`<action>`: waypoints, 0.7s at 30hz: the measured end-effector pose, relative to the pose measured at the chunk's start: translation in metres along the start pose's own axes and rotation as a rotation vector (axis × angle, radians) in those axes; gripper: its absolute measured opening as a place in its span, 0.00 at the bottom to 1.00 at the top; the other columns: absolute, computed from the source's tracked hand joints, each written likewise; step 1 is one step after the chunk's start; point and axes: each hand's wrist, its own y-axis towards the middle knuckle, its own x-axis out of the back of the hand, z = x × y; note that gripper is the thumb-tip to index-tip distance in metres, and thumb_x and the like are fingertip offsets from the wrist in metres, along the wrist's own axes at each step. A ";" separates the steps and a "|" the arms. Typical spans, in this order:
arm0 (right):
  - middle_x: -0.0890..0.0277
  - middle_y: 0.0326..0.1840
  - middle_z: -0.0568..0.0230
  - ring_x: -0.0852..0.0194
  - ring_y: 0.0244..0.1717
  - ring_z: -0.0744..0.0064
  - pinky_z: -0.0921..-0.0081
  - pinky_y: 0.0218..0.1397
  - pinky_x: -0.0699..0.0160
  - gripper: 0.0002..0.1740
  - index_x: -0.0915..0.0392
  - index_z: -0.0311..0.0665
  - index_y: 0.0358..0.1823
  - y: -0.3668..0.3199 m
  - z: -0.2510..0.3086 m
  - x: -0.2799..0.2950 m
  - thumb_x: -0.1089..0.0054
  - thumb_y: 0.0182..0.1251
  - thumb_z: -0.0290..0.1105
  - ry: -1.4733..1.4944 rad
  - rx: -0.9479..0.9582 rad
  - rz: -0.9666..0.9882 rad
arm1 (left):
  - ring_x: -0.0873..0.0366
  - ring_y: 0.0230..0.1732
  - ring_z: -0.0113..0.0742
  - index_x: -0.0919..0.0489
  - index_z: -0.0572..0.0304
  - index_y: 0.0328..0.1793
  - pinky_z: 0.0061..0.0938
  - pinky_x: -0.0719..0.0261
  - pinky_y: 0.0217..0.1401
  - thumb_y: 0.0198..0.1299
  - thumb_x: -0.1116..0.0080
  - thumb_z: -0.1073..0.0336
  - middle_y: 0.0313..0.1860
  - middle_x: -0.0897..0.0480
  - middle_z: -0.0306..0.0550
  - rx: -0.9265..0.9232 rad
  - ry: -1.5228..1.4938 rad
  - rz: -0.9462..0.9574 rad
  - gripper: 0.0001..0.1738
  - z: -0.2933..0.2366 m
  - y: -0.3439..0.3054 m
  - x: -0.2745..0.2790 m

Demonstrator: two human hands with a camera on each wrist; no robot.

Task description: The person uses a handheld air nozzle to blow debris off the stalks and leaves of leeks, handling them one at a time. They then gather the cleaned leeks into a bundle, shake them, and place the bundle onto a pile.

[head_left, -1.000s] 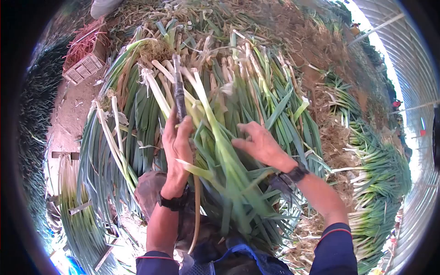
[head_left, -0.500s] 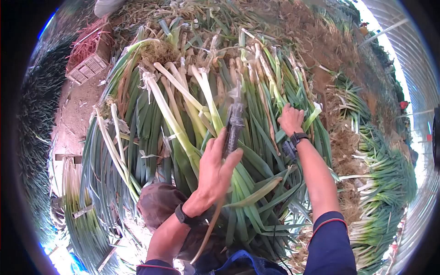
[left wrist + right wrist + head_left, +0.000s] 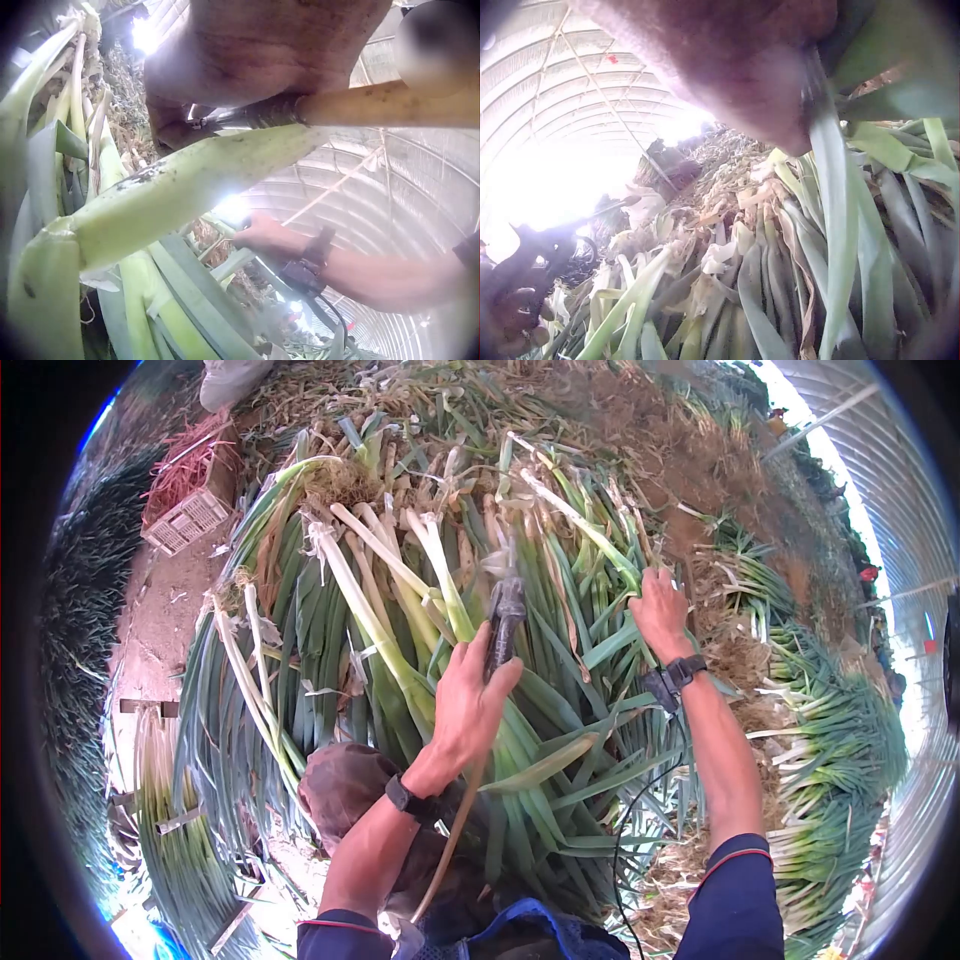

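In the head view my left hand (image 3: 466,705) holds a dark, tape-wrapped air gun (image 3: 507,608) with a slim nozzle pointing away from me. A tan hose (image 3: 452,850) runs from it down toward my body. My right hand (image 3: 660,612) grips a leek (image 3: 585,530) around its green part, its white end lying toward the upper left. Green leaves (image 3: 832,217) hang below that hand in the right wrist view. Several trimmed leeks with pale shanks (image 3: 365,600) lie left of the air gun, and a bent pale-green leaf (image 3: 172,187) crosses close under my left hand.
A big heap of leeks (image 3: 310,610) spreads before me. At the upper left stands a crate (image 3: 187,518) with red strands in it. More leeks lie in a row (image 3: 800,780) on the right. A camouflage-covered knee (image 3: 345,790) is below my left arm.
My right hand has let go of the leeks in the middle, moved right to the heap and taken hold of another leek. My left hand has shifted right with the air gun.
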 end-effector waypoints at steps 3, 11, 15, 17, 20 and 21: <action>0.26 0.50 0.47 0.14 0.42 0.42 0.48 0.44 0.14 0.18 0.26 0.32 0.48 -0.004 -0.006 0.013 0.31 0.60 0.31 0.013 0.002 -0.031 | 0.27 0.47 0.50 0.32 0.73 0.78 0.39 0.28 0.56 0.67 0.43 0.52 0.44 0.27 0.56 -0.007 0.016 -0.005 0.40 0.006 0.000 -0.002; 0.30 0.52 0.51 0.16 0.43 0.45 0.49 0.46 0.15 0.17 0.24 0.38 0.52 0.024 -0.035 0.125 0.32 0.63 0.29 -0.162 -0.029 -0.171 | 0.24 0.53 0.59 0.34 0.71 0.80 0.45 0.27 0.60 0.67 0.43 0.48 0.51 0.24 0.63 0.006 -0.011 0.009 0.43 0.004 0.002 0.007; 0.30 0.52 0.52 0.17 0.45 0.44 0.49 0.46 0.16 0.17 0.24 0.40 0.56 0.031 -0.055 0.227 0.38 0.67 0.29 -0.324 -0.009 -0.332 | 0.24 0.52 0.59 0.33 0.71 0.80 0.45 0.28 0.59 0.66 0.43 0.48 0.49 0.24 0.63 -0.025 -0.023 -0.012 0.42 0.010 0.004 0.006; 0.30 0.52 0.52 0.17 0.46 0.45 0.49 0.46 0.16 0.18 0.24 0.40 0.59 0.034 -0.064 0.272 0.40 0.69 0.30 -0.415 -0.025 -0.383 | 0.24 0.52 0.59 0.33 0.71 0.80 0.45 0.28 0.60 0.66 0.43 0.49 0.48 0.24 0.63 -0.028 -0.025 -0.016 0.42 0.013 0.006 0.008; 0.29 0.55 0.52 0.17 0.47 0.48 0.49 0.48 0.17 0.19 0.25 0.40 0.62 0.031 -0.081 0.305 0.41 0.70 0.31 -0.511 -0.064 -0.474 | 0.25 0.50 0.59 0.31 0.71 0.78 0.44 0.28 0.60 0.66 0.43 0.49 0.46 0.24 0.63 -0.032 -0.032 -0.031 0.40 0.008 0.004 0.011; 0.28 0.55 0.51 0.17 0.46 0.48 0.49 0.48 0.18 0.20 0.24 0.40 0.62 0.029 -0.093 0.301 0.41 0.70 0.32 -0.445 -0.003 -0.437 | 0.24 0.53 0.54 0.31 0.70 0.78 0.41 0.28 0.62 0.66 0.43 0.52 0.50 0.22 0.61 -0.015 -0.026 -0.014 0.39 0.005 0.002 0.014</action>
